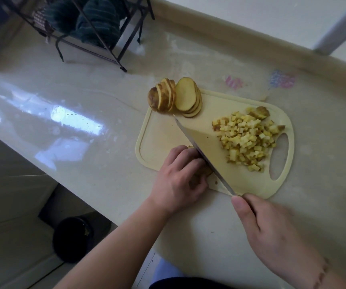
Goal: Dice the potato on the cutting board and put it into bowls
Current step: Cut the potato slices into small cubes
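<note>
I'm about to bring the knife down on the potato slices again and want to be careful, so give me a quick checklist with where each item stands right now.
1. Left hand grips the potato slices under it at the board's near edge: ok.
2. Left fingers lie right against the blade; whether the tips are tucked back: cannot tell.
3. Right hand grips the handle of the large steel knife: ok.
4. Pale yellow plastic cutting board lies flat on the counter, though its near corner is close to the counter edge: ok.
5. Pile of diced potato cubes sits clear of the blade, on its right: ok.
6. Bowls ready for the dice: none in view, not ok.
</note>
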The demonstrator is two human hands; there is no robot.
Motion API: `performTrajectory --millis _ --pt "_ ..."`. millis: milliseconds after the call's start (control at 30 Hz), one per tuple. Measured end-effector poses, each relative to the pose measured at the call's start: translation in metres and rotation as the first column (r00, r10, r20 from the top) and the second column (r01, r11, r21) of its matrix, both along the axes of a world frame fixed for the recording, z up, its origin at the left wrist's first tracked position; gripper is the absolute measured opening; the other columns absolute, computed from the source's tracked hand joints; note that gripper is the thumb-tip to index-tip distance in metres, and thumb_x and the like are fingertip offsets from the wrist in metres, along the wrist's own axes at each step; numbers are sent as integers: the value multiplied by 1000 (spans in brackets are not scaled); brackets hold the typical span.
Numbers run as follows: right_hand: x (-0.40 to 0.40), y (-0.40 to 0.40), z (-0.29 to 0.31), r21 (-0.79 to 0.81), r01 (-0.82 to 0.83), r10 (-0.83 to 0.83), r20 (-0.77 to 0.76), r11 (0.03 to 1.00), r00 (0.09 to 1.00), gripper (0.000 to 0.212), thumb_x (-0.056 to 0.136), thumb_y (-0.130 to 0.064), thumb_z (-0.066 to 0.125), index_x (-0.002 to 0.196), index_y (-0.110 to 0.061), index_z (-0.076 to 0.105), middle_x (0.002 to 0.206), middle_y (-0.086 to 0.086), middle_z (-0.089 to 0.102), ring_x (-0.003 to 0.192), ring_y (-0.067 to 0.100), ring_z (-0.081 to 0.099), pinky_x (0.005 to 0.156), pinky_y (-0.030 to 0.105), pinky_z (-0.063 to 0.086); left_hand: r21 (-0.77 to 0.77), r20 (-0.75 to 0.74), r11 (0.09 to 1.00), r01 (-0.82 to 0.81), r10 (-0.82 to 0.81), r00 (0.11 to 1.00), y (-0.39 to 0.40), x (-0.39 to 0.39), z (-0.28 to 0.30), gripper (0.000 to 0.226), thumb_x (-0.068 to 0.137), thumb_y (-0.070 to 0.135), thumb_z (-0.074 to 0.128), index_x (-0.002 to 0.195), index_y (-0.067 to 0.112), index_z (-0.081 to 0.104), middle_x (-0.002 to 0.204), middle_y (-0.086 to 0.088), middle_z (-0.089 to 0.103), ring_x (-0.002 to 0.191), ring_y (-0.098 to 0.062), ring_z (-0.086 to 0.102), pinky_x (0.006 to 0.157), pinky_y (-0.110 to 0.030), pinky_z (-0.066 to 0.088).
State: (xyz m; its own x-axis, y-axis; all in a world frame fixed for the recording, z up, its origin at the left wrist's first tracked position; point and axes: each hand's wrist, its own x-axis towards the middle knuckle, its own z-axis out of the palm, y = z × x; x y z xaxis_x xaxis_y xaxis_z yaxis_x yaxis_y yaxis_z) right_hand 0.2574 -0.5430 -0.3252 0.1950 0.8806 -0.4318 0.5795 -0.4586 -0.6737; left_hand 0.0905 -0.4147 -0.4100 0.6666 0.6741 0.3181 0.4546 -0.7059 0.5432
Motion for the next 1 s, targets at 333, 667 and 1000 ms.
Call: performTrajectory --millis 333,667,1000 --pt "1 -7 2 0 82 -81 -129 997 988 56 83 -76 23 68 -29 49 51 -1 46 46 12 44 49 32 36 2 43 1000 -13 13 999 -3 -8 0 9 86 5 74 91 -3 73 102 -18 67 100 -38 60 92 -40 51" --pt "0 -17 5 -36 60 -63 -95 998 994 58 79 -79 20 70 -29 49 59 2 57 50 12 52 52 31 39 0 24 1000 -9 9 1000 -3 -8 -2 14 85 7 74 97 -1 75 110 -16 69 104 -39 62 94 -41 51" --pt "-1 3 1 -13 16 -16 -54 1000 998 61 92 -66 19 60 -21 46 71 -17 60 61 8 56 51 21 38 33 20 999 2 -3 1000 -2 -8 0 10 84 8 72 92 2 75 109 -15 70 100 -39 62 92 -39 51"
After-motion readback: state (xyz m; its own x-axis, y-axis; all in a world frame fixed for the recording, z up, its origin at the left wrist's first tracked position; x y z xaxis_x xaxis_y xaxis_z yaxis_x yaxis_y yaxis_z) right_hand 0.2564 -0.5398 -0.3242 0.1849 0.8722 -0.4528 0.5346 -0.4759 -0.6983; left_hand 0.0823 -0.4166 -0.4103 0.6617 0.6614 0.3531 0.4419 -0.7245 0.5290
